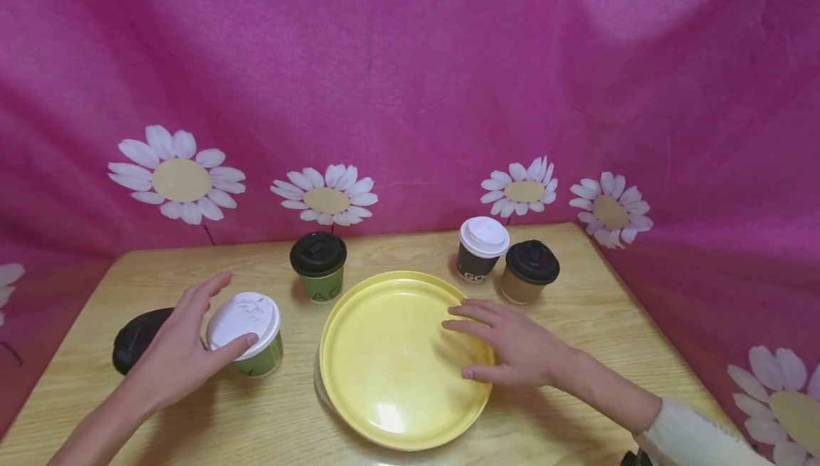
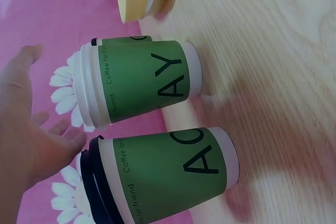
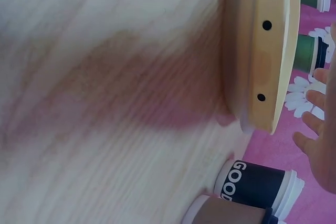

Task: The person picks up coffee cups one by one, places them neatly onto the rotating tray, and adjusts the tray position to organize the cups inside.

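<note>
My left hand (image 1: 186, 352) reaches over the green paper coffee cup with a white lid (image 1: 244, 325), thumb and fingers spread apart around the lid's left side. Behind that hand, a green cup with a black lid (image 2: 173, 177) is partly hidden in the head view. In the left wrist view both cups stand close together, lettering facing the camera. My right hand (image 1: 506, 345) hovers with loosely spread fingers over the right rim of a round yellow tray (image 1: 397, 352). Nothing is held in either hand. The tray's side (image 3: 262, 61) shows black dots in the right wrist view.
Behind the tray's left side stands another black-lidded green cup (image 1: 320, 267). At the back right are a black cup with a white lid (image 1: 482, 249) and a brown cup with a black lid (image 1: 528, 272). A pink flowered cloth (image 1: 410, 96) surrounds the wooden table (image 1: 596, 324).
</note>
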`<act>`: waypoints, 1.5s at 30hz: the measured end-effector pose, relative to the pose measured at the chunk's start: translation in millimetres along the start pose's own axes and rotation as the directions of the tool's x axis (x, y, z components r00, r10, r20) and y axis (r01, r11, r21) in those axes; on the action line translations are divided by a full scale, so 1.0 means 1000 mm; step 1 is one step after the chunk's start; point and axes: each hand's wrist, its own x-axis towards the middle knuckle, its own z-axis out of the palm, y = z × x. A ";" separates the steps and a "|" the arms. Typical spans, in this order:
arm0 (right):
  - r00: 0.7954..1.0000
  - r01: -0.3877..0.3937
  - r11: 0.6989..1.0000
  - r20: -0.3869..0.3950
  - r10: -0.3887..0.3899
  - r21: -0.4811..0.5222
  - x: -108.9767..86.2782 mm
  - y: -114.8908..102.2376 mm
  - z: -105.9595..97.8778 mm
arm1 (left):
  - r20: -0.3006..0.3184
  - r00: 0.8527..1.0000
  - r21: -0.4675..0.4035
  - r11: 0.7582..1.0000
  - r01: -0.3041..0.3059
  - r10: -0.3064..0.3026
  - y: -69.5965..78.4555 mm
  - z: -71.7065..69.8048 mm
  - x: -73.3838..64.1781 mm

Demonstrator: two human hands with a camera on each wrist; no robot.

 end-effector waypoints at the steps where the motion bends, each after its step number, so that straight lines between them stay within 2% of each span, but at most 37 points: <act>1: 1.000 0.004 1.000 0.000 -0.004 -0.002 -0.001 -0.001 0.001 | -0.001 1.000 -0.003 1.000 -0.001 0.001 0.000 0.000 0.000; 6: 1.000 0.029 1.000 -0.005 -0.029 -0.011 -0.008 -0.005 0.004 | -0.016 1.000 -0.016 1.000 -0.003 0.003 0.003 0.003 -0.002; 10: 0.999 0.038 0.999 0.003 -0.038 -0.021 -0.015 -0.008 0.007 | -0.062 0.998 -0.037 0.999 -0.005 0.003 0.004 0.006 -0.007; 14: 0.999 0.042 0.999 0.017 -0.042 -0.025 -0.020 -0.011 0.009 | -0.120 0.992 -0.061 0.998 0.029 -0.036 0.008 0.009 -0.014; 18: 0.998 0.054 0.998 0.020 -0.054 -0.028 -0.023 -0.012 0.012 | -0.151 0.984 -0.072 0.994 0.083 -0.094 0.014 0.011 -0.019; 26: 0.997 0.077 0.997 0.025 -0.077 -0.028 -0.025 -0.017 0.021 | -0.213 0.965 -0.169 0.979 0.119 -0.153 0.019 0.017 -0.031; 31: 0.993 0.115 0.993 0.011 -0.115 -0.028 -0.026 -0.019 0.025 | -0.247 0.953 -0.234 0.965 0.117 -0.175 0.023 0.021 -0.036; 37: 0.991 0.135 0.991 0.010 -0.135 -0.023 -0.027 -0.019 0.029 | -0.286 0.938 -0.254 0.959 0.124 -0.197 0.026 0.029 -0.042; 45: 0.990 0.138 0.990 0.033 -0.138 -0.009 -0.027 -0.020 0.032 | -0.312 0.908 -0.271 0.942 0.197 -0.279 0.032 0.034 -0.050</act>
